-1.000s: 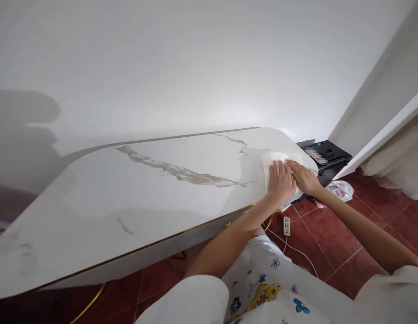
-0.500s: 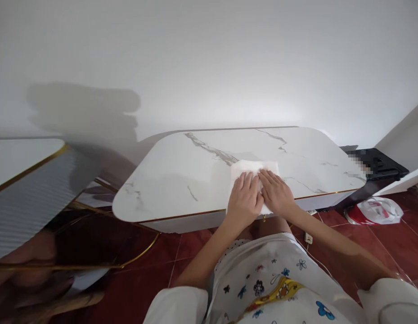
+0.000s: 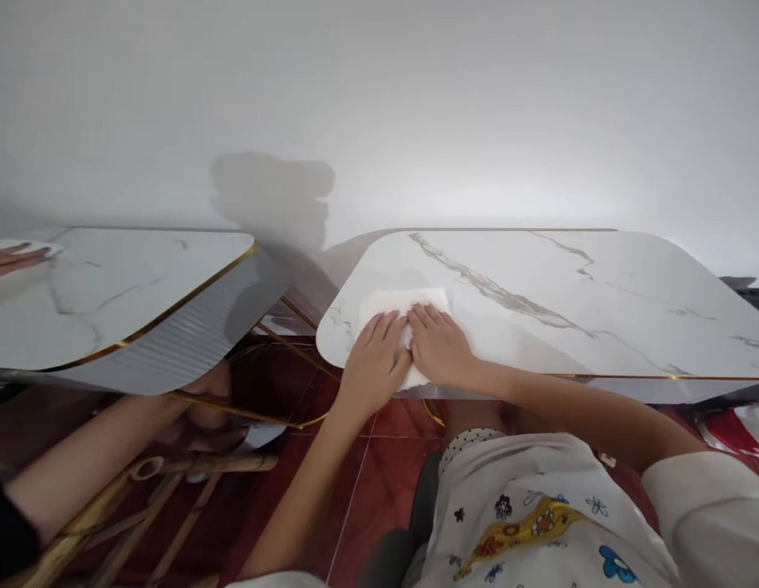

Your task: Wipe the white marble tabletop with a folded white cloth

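Note:
Both of my hands lie flat, side by side, on a white cloth (image 3: pixel 391 304) at the near left corner of a white marble-look table (image 3: pixel 569 302) with a gold rim. My left hand (image 3: pixel 374 359) presses the cloth's left part with its fingers stretched out. My right hand (image 3: pixel 437 345) presses the right part, fingers together and flat, its thumb touching the left hand.
A second marble-look table (image 3: pixel 122 294) stands to the left, with a gap of red tiled floor (image 3: pixel 367 482) between the two. Another person's hand (image 3: pixel 11 260) rests on that table's far left, and an arm (image 3: pixel 91 457) reaches under it. Wooden sticks (image 3: pixel 171 474) lie below. A white wall (image 3: pixel 379 106) is behind.
My two hands have slid the cloth leftward along the table, from its right end across the middle to its left corner. My view has turned left, bringing the second table in.

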A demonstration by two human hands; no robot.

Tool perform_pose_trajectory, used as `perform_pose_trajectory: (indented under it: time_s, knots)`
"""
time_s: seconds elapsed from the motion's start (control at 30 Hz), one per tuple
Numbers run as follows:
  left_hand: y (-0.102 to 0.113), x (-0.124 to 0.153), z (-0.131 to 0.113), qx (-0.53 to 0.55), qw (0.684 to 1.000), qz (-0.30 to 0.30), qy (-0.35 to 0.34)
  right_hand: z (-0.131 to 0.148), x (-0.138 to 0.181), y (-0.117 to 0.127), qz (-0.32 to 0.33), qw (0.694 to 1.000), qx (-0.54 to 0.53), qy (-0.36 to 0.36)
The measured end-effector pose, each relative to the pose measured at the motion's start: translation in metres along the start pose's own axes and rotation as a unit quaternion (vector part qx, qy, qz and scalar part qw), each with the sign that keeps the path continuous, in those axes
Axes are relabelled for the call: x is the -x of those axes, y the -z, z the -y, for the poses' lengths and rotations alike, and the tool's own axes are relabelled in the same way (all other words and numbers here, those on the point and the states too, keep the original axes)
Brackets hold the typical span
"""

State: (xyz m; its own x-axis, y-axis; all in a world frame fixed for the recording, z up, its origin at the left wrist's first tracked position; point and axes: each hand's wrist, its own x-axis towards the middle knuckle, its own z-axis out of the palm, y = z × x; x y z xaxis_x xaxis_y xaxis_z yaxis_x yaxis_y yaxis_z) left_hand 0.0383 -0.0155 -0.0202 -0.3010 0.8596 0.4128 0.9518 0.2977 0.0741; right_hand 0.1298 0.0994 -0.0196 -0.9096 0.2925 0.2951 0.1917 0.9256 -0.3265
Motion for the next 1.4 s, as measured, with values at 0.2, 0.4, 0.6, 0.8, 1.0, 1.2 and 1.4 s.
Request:
perform_pose_trajectory:
  time_s: [0.2, 0.4, 0.6, 0.8, 1.0, 1.2, 1.4]
  knots:
    - [-0.002, 0.000, 0.074, -0.021, 0.999, -0.026, 0.034, 0.031, -0.064, -0.025, 0.014, 0.998, 0.016, 0.052]
    - [-0.017, -0.035, 0.126, -0.036, 0.998, -0.034, 0.047, 0.023, -0.125, -0.046, 0.000, 0.998, 0.005, 0.070]
    - [-0.043, -0.088, 0.164, -0.050, 0.998, -0.029, 0.033, -0.007, -0.179, -0.055, -0.006, 0.998, 0.014, 0.065]
    - [-0.073, -0.138, 0.191, -0.065, 0.997, -0.034, 0.018, -0.039, -0.219, -0.058, -0.019, 0.998, 0.029, 0.053]
    - [-0.090, -0.175, 0.201, -0.069, 0.997, -0.033, 0.008, -0.066, -0.248, -0.056, -0.004, 0.998, 0.047, 0.039]
    - [-0.103, -0.203, 0.193, -0.073, 0.996, -0.047, 0.028, -0.094, -0.264, -0.052, 0.001, 0.999, 0.042, 0.032]
    - [-0.115, -0.229, 0.172, -0.064, 0.997, -0.037, 0.011, -0.119, -0.257, -0.041, -0.005, 0.999, 0.036, -0.012]
